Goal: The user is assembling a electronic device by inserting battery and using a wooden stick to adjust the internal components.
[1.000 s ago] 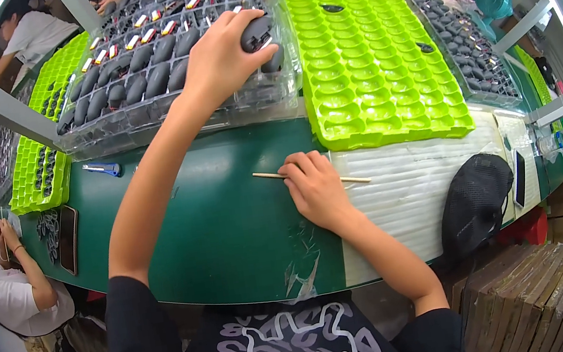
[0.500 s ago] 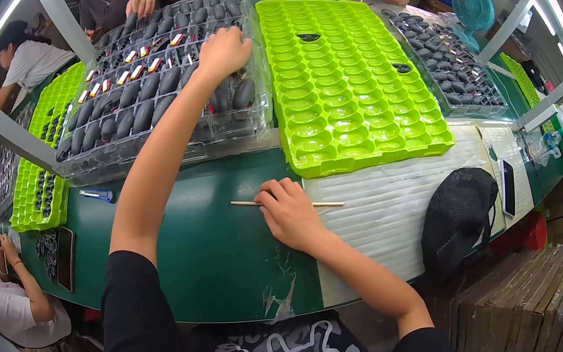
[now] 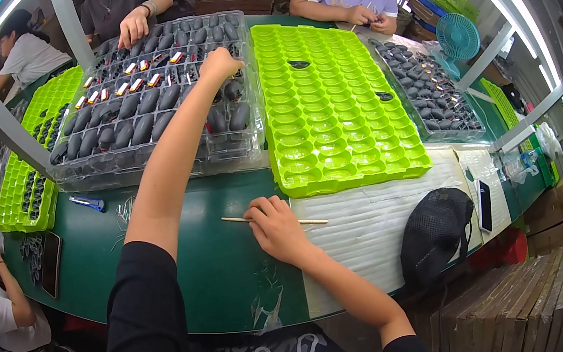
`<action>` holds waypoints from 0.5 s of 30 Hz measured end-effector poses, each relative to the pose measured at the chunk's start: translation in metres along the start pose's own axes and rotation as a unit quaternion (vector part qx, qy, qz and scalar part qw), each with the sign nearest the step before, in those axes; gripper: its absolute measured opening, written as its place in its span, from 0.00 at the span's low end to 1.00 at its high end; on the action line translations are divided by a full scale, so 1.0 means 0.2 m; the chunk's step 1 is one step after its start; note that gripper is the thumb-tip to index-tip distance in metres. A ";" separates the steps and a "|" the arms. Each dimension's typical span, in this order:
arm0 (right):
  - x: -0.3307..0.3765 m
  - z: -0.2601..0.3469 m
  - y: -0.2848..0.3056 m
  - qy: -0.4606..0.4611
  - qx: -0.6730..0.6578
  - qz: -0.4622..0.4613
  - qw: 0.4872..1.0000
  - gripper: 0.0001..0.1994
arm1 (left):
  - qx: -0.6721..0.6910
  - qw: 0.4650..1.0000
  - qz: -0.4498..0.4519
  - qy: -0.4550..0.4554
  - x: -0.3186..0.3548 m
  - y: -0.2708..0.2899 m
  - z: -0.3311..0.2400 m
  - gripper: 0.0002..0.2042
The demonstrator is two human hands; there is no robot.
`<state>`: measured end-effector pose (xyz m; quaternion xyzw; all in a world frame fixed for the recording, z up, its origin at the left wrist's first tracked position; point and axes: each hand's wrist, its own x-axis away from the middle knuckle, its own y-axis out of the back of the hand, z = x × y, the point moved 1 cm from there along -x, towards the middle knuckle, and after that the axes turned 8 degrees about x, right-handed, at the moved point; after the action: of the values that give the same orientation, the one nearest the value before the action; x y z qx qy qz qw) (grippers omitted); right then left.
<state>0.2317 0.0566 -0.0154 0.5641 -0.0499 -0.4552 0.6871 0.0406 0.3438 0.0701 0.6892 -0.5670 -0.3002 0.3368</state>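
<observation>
My left hand (image 3: 219,66) reaches over the right side of a clear plastic tray (image 3: 172,164) filled with dark grey oval shells (image 3: 143,128). Its fingers are curled downward among the pieces, and what they grip is hidden behind the hand. Several small red-and-white parts (image 3: 154,80) lie in the tray's middle rows. My right hand (image 3: 278,228) rests low over the green table (image 3: 209,272), closed around a thin wooden stick (image 3: 313,222) whose two ends stick out on either side. Beyond it lies a bright green tray of oval pockets (image 3: 326,137), with two dark pieces (image 3: 384,96) in it.
A black mesh cap (image 3: 436,230) and a phone (image 3: 484,206) lie at the right on white foam sheet (image 3: 358,259). Left of my arm are a blue cutter (image 3: 87,203) and another phone (image 3: 52,264). Co-workers sit across and left; one person's hand (image 3: 132,27) touches the clear tray's far side.
The view has shifted slightly, so the table appears lower and further left. My left hand stays over the clear tray, its fingers now curled further down; my right hand keeps the stick.
</observation>
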 end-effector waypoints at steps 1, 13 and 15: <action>0.00 0.00 0.00 -0.001 -0.003 0.003 1.000 0.07 | -0.008 0.999 -0.034 -0.005 0.01 -0.01 0.00 0.23; -0.02 0.01 -0.01 -0.001 -0.011 -0.012 1.000 0.06 | 0.330 0.895 -0.214 -0.208 0.18 0.11 0.05 0.21; -0.02 0.00 0.00 -0.008 -0.010 -0.009 1.000 0.06 | 0.397 0.875 -0.163 -0.224 0.30 0.19 0.03 0.22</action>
<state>0.2302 0.0591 -0.0141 0.5539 -0.0463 -0.4663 0.6882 0.0240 0.2786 0.0946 0.7618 -0.5787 -0.2469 -0.1543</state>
